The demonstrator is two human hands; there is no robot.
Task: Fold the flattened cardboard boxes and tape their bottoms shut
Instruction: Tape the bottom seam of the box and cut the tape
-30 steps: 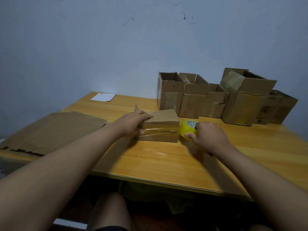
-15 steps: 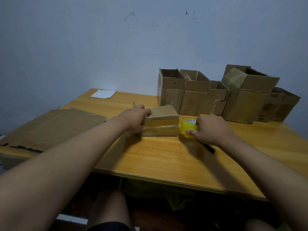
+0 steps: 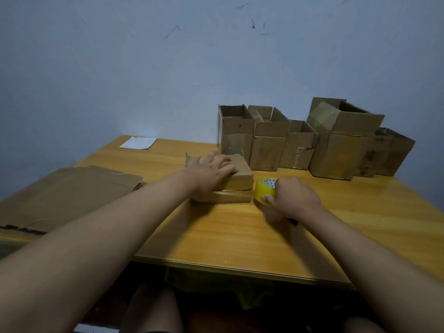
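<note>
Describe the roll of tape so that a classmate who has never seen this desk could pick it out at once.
Start at the wooden table with open cardboard boxes lined along the wall. In front of them lies a small box on its side. Just right of it, in the right hand, is the tape roll: the only round, bright yellow thing among brown cardboard.

I get a single view, from the camera worn on the person's head: it faces forward and down over the near edge of the desk (image 3: 240, 239), close in, with the wall (image 3: 120, 68) at the far side.
</note>
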